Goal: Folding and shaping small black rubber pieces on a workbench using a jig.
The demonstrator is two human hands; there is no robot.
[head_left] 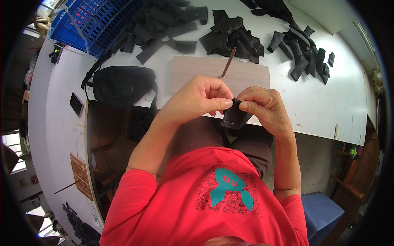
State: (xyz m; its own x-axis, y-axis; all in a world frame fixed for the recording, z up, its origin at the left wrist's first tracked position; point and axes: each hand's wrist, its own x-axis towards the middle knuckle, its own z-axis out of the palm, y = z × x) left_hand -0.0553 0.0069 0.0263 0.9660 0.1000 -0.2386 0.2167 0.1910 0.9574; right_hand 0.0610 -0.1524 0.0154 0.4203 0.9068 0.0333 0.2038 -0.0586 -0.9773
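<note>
A small black fabric piece (234,118) is pinched between both hands just above my lap, at the table's near edge. My left hand (201,99) grips its top with thumb and fingers. My right hand (262,107) holds the same piece from the right side, thumb pressed on it. Behind the hands a pale wooden board (246,74) lies on the white table (328,106), and a thin brown-handled tool (228,61) rests on the board's far edge.
Heaps of black fabric pieces lie at the back middle (234,37), back left (164,28) and back right (305,53). A blue plastic crate (94,22) stands at the far left. A black bag (123,84) sits left of the board. A blue stool (322,213) is at lower right.
</note>
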